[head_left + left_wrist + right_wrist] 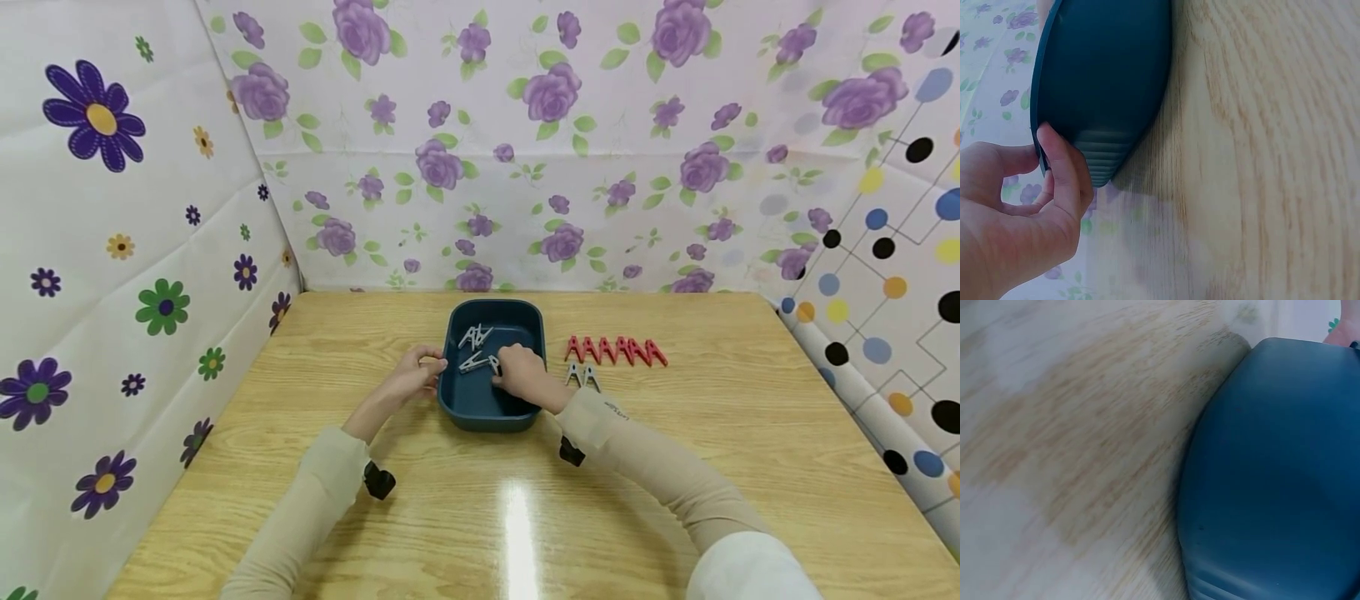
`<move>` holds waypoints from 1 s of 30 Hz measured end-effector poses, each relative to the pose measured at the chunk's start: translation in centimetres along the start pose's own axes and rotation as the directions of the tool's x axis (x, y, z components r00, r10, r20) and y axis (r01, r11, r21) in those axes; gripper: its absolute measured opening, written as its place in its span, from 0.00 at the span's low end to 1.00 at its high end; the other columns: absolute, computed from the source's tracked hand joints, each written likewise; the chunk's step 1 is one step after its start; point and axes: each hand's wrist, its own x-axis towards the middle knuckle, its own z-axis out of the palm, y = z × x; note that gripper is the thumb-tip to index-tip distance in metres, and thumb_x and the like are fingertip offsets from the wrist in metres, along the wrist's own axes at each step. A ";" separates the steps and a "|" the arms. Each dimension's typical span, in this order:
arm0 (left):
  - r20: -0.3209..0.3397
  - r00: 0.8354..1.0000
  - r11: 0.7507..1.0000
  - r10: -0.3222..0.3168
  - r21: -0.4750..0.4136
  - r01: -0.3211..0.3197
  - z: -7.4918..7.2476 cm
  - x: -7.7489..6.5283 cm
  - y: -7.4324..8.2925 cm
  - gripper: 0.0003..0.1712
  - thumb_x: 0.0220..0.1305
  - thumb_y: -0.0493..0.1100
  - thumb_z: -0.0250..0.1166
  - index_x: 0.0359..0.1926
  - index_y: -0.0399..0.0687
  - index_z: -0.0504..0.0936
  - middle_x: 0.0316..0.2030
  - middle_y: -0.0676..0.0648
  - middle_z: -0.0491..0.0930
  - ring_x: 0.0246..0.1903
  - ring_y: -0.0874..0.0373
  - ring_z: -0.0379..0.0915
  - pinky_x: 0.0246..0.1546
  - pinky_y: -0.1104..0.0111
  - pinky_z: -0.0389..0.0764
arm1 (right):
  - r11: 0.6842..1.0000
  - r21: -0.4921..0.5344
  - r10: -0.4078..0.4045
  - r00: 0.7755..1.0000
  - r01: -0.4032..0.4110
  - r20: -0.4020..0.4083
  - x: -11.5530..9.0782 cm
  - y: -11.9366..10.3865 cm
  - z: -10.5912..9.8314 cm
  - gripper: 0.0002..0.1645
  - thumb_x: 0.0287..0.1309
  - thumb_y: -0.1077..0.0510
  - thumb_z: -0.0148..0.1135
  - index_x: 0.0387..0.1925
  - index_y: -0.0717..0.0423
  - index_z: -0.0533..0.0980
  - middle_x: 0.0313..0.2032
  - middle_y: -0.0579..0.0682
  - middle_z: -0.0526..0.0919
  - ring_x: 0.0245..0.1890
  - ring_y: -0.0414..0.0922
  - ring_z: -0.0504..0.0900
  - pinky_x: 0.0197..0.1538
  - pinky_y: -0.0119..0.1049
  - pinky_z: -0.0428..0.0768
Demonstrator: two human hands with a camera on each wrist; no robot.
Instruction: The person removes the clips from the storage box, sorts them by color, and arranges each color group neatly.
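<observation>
A dark blue plastic bin [489,422] stands on the wooden table, several grey clothespins [472,363] lying inside it. With thumb and fingers, my left hand [414,372] pinches the bin's left rim; in the left wrist view that hand [1029,206] grips the edge of the bin [1107,69]. My right hand [521,372] reaches over the right rim into the bin, fingers curled around a grey clothespin [494,364], mostly hidden by the hand. The right wrist view shows only the bin's outer wall [1272,469], not the hand's fingers.
Right of the bin, several red clothespins [604,350] stand in a row on the table [712,433]. Two grey clothespins [582,377] lie just in front of them. A flowered cloth [465,192] hangs behind the table, with patterned cloths on both sides.
</observation>
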 end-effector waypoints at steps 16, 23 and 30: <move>0.004 1.000 1.000 0.002 -0.009 -0.002 0.1 0.0 0.0 0.22 0.74 0.42 0.51 0.63 0.36 0.62 0.33 0.47 0.75 0.23 0.62 0.71 0.28 0.69 0.76 | 0.999 0.032 -0.011 0.986 0.017 -0.168 -0.4 0.2 -0.6 0.19 0.57 0.57 0.66 0.15 0.54 0.70 0.17 0.49 0.69 0.15 0.42 0.70 0.17 0.32 0.66; 0.010 1.000 1.000 -0.001 -0.016 0.001 0.0 0.2 -0.1 0.23 0.74 0.42 0.52 0.64 0.36 0.61 0.31 0.50 0.75 0.22 0.62 0.71 0.27 0.69 0.75 | 0.998 0.022 -0.050 0.954 0.059 -0.296 -0.5 0.8 -0.5 0.13 0.57 0.56 0.67 0.23 0.57 0.74 0.24 0.53 0.74 0.20 0.44 0.72 0.22 0.36 0.70; 0.001 1.000 1.000 -0.006 0.000 0.006 0.1 0.1 -0.1 0.22 0.74 0.42 0.52 0.63 0.38 0.62 0.34 0.47 0.75 0.23 0.61 0.71 0.29 0.69 0.76 | 0.990 0.061 -0.098 0.922 0.130 -0.375 -0.6 1.4 -0.6 0.11 0.58 0.56 0.66 0.36 0.62 0.78 0.32 0.57 0.80 0.26 0.46 0.76 0.32 0.40 0.79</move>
